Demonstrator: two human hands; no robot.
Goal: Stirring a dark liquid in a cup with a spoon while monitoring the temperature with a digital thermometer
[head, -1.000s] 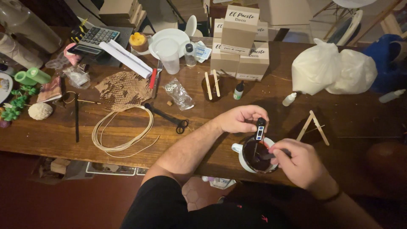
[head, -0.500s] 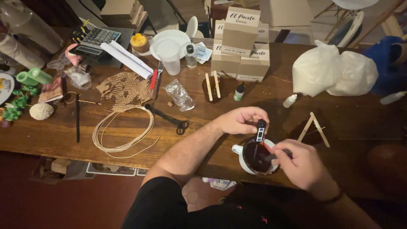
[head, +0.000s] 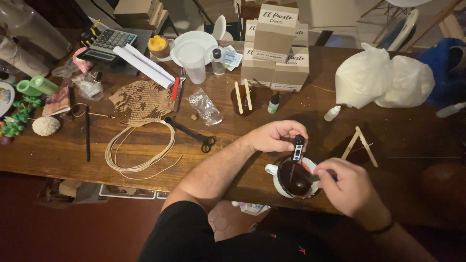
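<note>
Near the front edge of the wooden table [head: 145, 160], my left hand [head: 274, 136] pinches the head of a black probe thermometer [head: 297, 148] between thumb and fingertips, the other fingers curled in. I judge this light grip is there to keep the display turned up toward me while the thin stem stays in the liquid. The thermometer stands nearly upright, its long axis tipped slightly, head up and toward the left hand, stem pointing down into the white mug [head: 295, 178] just below that hand. The mug holds a dark liquid and sits between both hands, its handle sticking out on the left-hand side.

My right hand [head: 352, 191] is closed around a slim tool [head: 318, 177] whose working end dips into the mug from the right; I cannot tell exactly what the tool is. It lies close to level, pointing from the right hand toward the left.

Beyond the left hand lie black scissors [head: 194, 136], a coil of pale cord [head: 141, 145] and a small dropper bottle [head: 274, 103]. Farther out stand stacked cardboard boxes [head: 274, 48]. Beyond the right hand sit crossed wooden sticks [head: 359, 143] and white plastic bags [head: 383, 82]
</note>
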